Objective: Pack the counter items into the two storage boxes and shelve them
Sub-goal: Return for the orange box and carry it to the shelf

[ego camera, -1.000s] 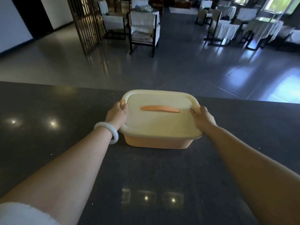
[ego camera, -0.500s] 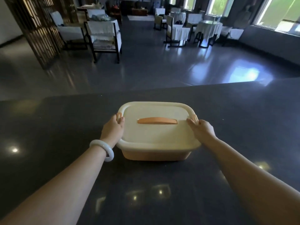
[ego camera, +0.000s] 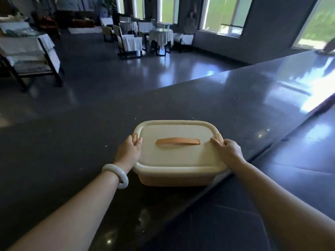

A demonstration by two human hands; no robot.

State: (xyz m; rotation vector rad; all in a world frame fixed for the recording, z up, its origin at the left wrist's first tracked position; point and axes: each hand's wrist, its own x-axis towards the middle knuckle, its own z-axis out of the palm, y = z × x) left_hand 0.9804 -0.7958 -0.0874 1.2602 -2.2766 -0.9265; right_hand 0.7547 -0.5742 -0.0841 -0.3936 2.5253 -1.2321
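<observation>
Left hand [ego camera: 129,151], white bracelet [ego camera: 119,175] at the wrist, grips the left rim of the box [ego camera: 177,160]. Thumb lies on the lid beside the orange left clip [ego camera: 135,137]; fingers curl under the rim, out of sight.

Box is centre frame, a little low, on the dark table [ego camera: 72,142]. Lid is on, orange handle [ego camera: 177,142] flat across the top. Cannot tell if the base rests on the table or is just clear of it. Its near right corner is at the table's edge, above the floor [ego camera: 281,187] at lower right.

Right hand [ego camera: 227,151] grips the right rim the same way, thumb by the right clip [ego camera: 218,138].

My reading: box packed and closed, the carry to the shelf is in hand.
- Raise both sides together, lid level.
- Contents unseen, so test the weight first.
- Hook my fingers under the base rim, not the lid alone; an unlatched clip could let the lid come away.
- Mind the corner at the edge.
- No shelf in view; find it before turning.
</observation>
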